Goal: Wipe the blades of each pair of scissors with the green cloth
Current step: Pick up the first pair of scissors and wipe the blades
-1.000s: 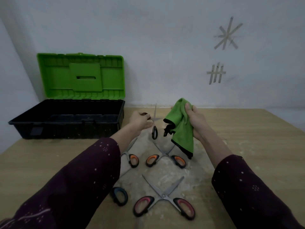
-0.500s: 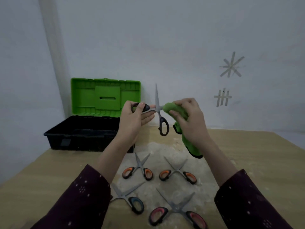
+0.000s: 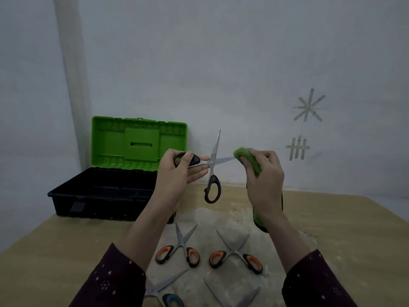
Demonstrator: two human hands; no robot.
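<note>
My left hand (image 3: 180, 173) holds one black handle of the black-handled scissors (image 3: 212, 169), raised in front of me with the blades spread wide. One blade points up, the other points right. My right hand (image 3: 264, 182) grips the green cloth (image 3: 247, 158), pinched around the tip of the right-pointing blade; the cloth's tail hangs below my wrist. On the table below lie two orange-handled scissors (image 3: 178, 251) (image 3: 235, 253), a blue-handled pair (image 3: 168, 293) and another pair (image 3: 232, 295) cut off by the frame's bottom edge.
An open toolbox (image 3: 104, 196) with a black tray and raised green lid stands at the back left of the wooden table (image 3: 343, 229). The scissors lie on a pale dusty patch. Tape marks are on the wall at right.
My right hand has slid the cloth outward along the right-pointing blade to its tip. The view has tilted slightly upward; my left hand keeps its hold on the handle.
</note>
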